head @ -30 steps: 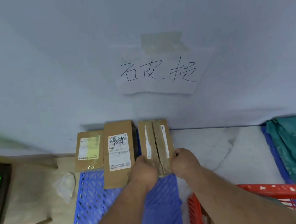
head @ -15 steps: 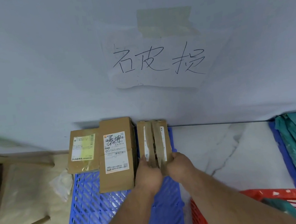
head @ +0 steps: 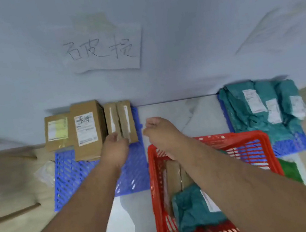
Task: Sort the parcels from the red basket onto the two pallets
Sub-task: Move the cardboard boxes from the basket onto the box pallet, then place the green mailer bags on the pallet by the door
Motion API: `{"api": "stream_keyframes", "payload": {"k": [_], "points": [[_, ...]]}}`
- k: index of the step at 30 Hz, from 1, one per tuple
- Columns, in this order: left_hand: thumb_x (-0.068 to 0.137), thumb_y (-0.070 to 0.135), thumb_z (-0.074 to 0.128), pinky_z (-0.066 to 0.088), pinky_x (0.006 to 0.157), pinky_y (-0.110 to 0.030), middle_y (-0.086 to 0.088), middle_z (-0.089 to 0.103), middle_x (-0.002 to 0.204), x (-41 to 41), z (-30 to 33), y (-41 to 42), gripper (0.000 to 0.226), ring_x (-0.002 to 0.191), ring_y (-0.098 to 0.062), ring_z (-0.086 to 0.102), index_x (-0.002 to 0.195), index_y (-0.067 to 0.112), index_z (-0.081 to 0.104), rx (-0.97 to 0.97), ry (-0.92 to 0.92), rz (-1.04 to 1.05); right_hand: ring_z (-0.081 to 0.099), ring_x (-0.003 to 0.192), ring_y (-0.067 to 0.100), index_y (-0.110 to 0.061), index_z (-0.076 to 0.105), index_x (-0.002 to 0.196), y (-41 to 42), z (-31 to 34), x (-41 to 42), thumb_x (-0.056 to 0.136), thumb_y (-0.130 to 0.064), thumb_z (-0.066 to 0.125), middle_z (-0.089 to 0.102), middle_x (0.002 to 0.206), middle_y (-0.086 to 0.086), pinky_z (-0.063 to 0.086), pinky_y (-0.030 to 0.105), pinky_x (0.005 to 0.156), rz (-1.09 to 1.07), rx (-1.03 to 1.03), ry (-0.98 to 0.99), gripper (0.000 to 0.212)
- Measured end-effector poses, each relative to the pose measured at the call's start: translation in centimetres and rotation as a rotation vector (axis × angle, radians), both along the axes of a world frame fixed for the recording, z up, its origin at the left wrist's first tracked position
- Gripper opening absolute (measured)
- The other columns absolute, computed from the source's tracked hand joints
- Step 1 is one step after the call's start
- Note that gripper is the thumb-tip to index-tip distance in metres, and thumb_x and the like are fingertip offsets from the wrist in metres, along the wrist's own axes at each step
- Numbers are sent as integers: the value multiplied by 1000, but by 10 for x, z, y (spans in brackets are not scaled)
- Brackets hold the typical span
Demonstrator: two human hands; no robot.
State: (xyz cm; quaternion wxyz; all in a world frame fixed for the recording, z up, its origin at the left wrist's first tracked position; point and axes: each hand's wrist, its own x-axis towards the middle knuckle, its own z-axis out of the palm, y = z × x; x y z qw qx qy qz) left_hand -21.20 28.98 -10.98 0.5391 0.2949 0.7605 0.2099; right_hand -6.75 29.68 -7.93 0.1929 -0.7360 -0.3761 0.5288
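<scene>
Two blue pallets lie against the wall. The left pallet (head: 69, 174) carries two labelled cardboard boxes (head: 86, 129) and a narrow cardboard parcel (head: 121, 118) stood at its right end. My left hand (head: 115, 149) still grips that parcel's near end. My right hand (head: 158, 131) hovers just right of it, fingers apart and empty, above the far rim of the red basket (head: 153, 175). The basket holds a teal bag parcel (head: 192, 209) and a cardboard box (head: 174, 176). On the right pallet (head: 291, 144) lie several teal bag parcels (head: 247, 113).
A handwritten paper sign (head: 102, 50) is taped to the wall above the left pallet. A crumpled clear plastic wrap (head: 45, 171) lies on the floor left of that pallet, near a wooden frame (head: 14, 214). A green item (head: 291, 172) sits right of the basket.
My right hand has let go of the narrow parcel and moved right. My view has tilted down and right, bringing the red basket and right pallet into sight.
</scene>
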Motion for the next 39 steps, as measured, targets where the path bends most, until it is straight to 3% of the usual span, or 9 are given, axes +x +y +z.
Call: {"api": "stream_keyframes", "payload": {"k": [3, 7, 10, 13, 18, 22, 31, 35, 39], "points": [[101, 20, 59, 40, 86, -28, -8, 54, 153, 18, 33, -30, 58, 114, -24, 59, 157, 15, 44, 40, 39, -16, 63, 132, 27, 0, 58, 145, -52, 33, 35, 99, -12, 62, 66, 145, 12, 49, 39, 112, -34, -14, 58, 48], [102, 20, 62, 49, 97, -34, -12, 58, 148, 58, 69, -83, 53, 121, -29, 62, 153, 12, 48, 103, 29, -41, 74, 90, 12, -15, 78, 109, -123, 49, 96, 98, -13, 58, 82, 103, -1, 55, 30, 79, -35, -16, 104, 24], [103, 17, 61, 50, 107, -42, -12, 67, 136, 88, 86, -124, 31, 116, -31, 67, 133, 10, 61, 78, -22, -82, 76, 91, 12, -43, 78, 106, -163, 56, 145, 99, -24, 59, 79, 92, -9, 62, 42, 82, -110, -44, 105, 28], [105, 14, 59, 53, 106, -52, -16, 73, 125, 109, 92, -158, 27, 114, -36, 70, 131, 8, 64, 36, -60, -139, 71, 102, 27, -14, 69, 122, -195, 50, 188, 95, -27, 61, 72, 111, 15, 58, 53, 99, -236, -87, 79, 31], [102, 23, 61, 47, 113, -51, -14, 64, 141, 116, 91, -193, 51, 126, -35, 63, 151, 13, 49, -23, -26, -217, 71, 96, 18, -32, 66, 120, -236, 47, 218, 98, -27, 62, 71, 110, -3, 65, 40, 85, -413, -138, 107, 24], [100, 26, 60, 56, 103, -53, -11, 72, 129, 108, 86, -209, 42, 110, -35, 72, 142, 19, 57, -74, -76, -230, 77, 91, 19, -18, 68, 113, -264, 44, 217, 99, -29, 63, 78, 101, 4, 63, 50, 97, -429, -203, 80, 19], [102, 22, 58, 60, 92, -45, -7, 72, 121, 112, 77, -219, 35, 105, -29, 72, 137, 20, 60, -91, -148, -179, 60, 133, 43, -27, 61, 87, -286, 53, 210, 102, -15, 62, 67, 134, 23, 50, 53, 111, -428, -167, 71, 20], [101, 22, 59, 58, 89, -40, -6, 66, 130, 137, 68, -208, 49, 109, -24, 67, 149, 19, 52, -101, -165, -189, 68, 121, 37, -14, 68, 113, -278, 31, 224, 101, -18, 63, 72, 120, 13, 50, 58, 113, -471, -189, 130, 14], [99, 26, 62, 56, 82, -35, -2, 62, 131, 162, 54, -191, 54, 97, -13, 61, 152, 24, 49, -116, -121, -165, 77, 92, 30, -11, 70, 91, -268, 0, 240, 92, -22, 64, 81, 97, 16, 58, 52, 105, -531, -303, 216, 12]]}}
